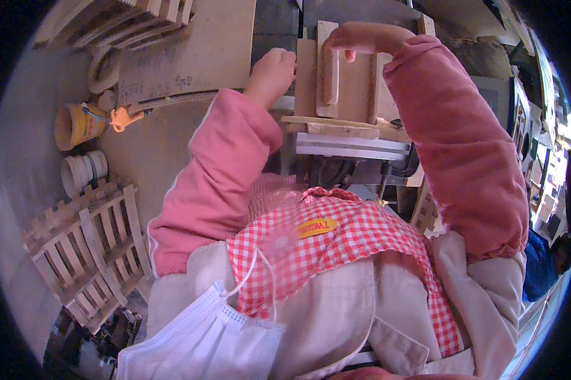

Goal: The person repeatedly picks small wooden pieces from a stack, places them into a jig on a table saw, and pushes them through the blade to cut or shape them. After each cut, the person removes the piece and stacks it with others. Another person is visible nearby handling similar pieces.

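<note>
Left hand [271, 71], fisted, is pressing one wooden panel [355, 82]; right hand [356, 38] is gripping one upright slat [327, 66]. Two tubs [76, 125] are sitting at nine o'clock.

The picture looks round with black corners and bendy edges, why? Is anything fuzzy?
Head view: a fisheye lens bends straight edges near the dark rim; the white face mask close to the camera looks soft, the left hand and right hand on the wooden pieces look sharper.

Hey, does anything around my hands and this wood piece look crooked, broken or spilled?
Nothing stands out. The left hand and right hand steady the upright wooden boards, which look whole. The slatted wooden racks lie loosely stacked at the left, unbroken.
</note>
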A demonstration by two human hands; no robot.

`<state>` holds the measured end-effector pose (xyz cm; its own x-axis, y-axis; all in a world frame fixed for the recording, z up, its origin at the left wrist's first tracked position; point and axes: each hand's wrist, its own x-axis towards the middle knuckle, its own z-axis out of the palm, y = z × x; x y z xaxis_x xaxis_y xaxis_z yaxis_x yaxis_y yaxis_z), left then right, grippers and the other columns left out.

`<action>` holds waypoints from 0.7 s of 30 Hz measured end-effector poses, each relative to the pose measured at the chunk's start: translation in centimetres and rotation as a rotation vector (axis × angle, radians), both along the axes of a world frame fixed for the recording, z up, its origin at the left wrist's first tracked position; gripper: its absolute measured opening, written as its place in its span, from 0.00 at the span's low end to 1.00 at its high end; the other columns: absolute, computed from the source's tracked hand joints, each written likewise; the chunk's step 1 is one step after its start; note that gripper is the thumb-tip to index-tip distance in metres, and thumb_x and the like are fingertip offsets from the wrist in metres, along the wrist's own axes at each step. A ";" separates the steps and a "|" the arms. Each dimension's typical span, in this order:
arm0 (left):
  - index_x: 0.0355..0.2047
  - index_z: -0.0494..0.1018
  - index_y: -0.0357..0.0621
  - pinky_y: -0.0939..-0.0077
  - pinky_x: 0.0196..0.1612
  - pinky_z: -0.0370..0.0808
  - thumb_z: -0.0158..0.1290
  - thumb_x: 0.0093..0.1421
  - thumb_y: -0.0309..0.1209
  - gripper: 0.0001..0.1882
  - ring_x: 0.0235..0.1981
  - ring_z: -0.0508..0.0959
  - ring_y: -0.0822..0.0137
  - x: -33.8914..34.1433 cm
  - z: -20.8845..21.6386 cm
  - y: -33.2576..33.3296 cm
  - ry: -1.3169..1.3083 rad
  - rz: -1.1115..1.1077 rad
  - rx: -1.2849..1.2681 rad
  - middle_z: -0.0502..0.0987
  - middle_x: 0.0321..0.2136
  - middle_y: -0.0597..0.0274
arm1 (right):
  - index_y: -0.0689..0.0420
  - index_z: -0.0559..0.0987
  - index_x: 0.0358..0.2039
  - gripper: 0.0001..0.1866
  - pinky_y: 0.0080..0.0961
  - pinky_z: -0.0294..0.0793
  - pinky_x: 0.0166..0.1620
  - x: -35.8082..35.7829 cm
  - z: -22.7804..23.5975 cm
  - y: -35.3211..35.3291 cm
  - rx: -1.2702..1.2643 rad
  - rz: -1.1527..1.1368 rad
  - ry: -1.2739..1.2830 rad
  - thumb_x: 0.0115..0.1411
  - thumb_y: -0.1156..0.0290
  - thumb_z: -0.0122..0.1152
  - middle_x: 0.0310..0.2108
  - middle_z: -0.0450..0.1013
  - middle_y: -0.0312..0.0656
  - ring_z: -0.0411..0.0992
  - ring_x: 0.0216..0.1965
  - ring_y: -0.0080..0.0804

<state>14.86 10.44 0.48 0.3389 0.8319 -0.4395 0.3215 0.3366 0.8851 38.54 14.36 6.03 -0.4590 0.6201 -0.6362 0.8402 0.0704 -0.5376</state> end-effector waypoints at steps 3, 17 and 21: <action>0.38 0.71 0.35 0.64 0.43 0.72 0.39 0.63 0.41 0.20 0.38 0.77 0.55 0.0 0.7 0.1 -0.003 -0.034 -0.017 0.77 0.34 0.50 | 0.59 0.75 0.50 0.23 0.32 0.72 0.42 0.3 0.0 0.0 -0.027 -0.038 0.031 0.64 0.55 0.47 0.39 0.76 0.43 0.76 0.28 0.32; 0.52 0.64 0.31 0.70 0.47 0.73 0.38 0.68 0.40 0.23 0.43 0.77 0.60 -1.2 0.9 -1.6 -0.101 -0.033 -0.195 0.74 0.46 0.48 | 0.57 0.74 0.52 0.22 0.35 0.71 0.43 0.1 0.6 -0.2 -0.016 0.025 -0.024 0.65 0.57 0.47 0.36 0.75 0.43 0.76 0.30 0.32; 0.49 0.67 0.32 0.69 0.45 0.74 0.38 0.67 0.39 0.22 0.40 0.78 0.60 -0.9 1.3 -1.7 -0.006 -0.071 -0.116 0.75 0.44 0.48 | 0.57 0.75 0.52 0.22 0.34 0.70 0.42 -0.1 0.6 -0.6 -0.023 -0.069 -0.024 0.65 0.56 0.47 0.32 0.76 0.42 0.75 0.31 0.31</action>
<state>13.96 8.73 1.74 0.3986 0.7492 -0.5289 0.3428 0.4132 0.8436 38.48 13.78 6.66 -0.4001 0.6345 -0.6613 0.8554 -0.0004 -0.5179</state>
